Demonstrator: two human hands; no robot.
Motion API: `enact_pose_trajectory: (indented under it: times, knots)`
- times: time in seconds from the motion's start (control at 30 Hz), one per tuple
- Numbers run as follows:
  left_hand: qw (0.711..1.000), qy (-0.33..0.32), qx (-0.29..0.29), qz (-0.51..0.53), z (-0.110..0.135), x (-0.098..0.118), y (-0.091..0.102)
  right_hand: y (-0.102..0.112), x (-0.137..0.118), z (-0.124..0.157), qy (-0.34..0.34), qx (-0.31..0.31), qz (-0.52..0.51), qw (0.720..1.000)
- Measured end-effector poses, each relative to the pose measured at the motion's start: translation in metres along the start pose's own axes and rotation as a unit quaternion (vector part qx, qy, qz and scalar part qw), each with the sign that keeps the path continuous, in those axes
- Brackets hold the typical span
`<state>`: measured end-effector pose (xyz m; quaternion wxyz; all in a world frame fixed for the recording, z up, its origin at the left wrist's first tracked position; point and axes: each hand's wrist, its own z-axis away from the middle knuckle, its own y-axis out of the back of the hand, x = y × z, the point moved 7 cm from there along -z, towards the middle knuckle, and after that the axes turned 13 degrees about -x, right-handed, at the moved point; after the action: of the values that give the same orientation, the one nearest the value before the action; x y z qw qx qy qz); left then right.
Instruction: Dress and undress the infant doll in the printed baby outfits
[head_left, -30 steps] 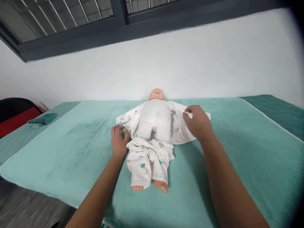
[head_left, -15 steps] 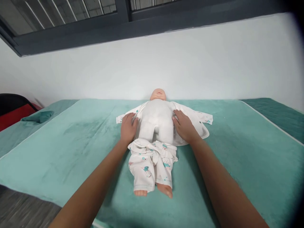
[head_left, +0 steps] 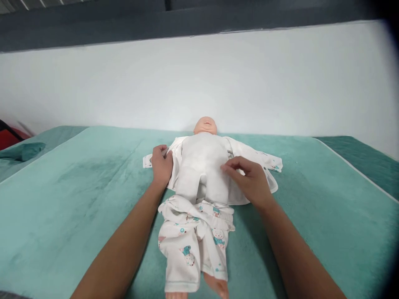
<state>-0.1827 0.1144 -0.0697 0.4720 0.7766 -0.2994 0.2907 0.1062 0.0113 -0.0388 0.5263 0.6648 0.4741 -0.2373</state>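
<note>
A baby doll (head_left: 202,153) with a white cloth body lies on its back, its head toward the wall. An open white printed baby shirt (head_left: 246,149) spreads out on both sides of it, with the arms in the sleeves. Printed baby pants (head_left: 183,245) are bunched low on the legs, and the feet stick out below. My left hand (head_left: 162,168) is closed with bent fingers on the shirt's left side, near the sleeve. Above the doll's right hip, my right hand (head_left: 249,178) is pinched, thumb against forefinger; whatever lies between the fingertips is too small to make out.
A green padded cover (head_left: 93,199) lies under the doll, with a darker green strip (head_left: 358,153) at the right. Behind rises a white wall (head_left: 199,83) below a dark window frame (head_left: 124,25). Crumpled green cloth (head_left: 23,151) and a red item (head_left: 8,139) are at far left.
My left hand has shifted outward to the left on the shirt. My right hand has lifted off the shirt's side and closed into a pinch over the doll. The camera view has tilted down.
</note>
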Motion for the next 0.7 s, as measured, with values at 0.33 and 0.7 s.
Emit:
enact_pose_trajectory:
  times: [0.33,0.7]
  knots:
    - [0.948,-0.022,-0.234,0.216,0.074,0.040,-0.001,-0.036,-0.025,0.023,-0.046,-0.363,-0.064,0.929]
    - [0.779,-0.129,-0.593,0.158,0.110,0.064,0.011,-0.040,-0.021,0.024,-0.034,-0.334,-0.041,0.941]
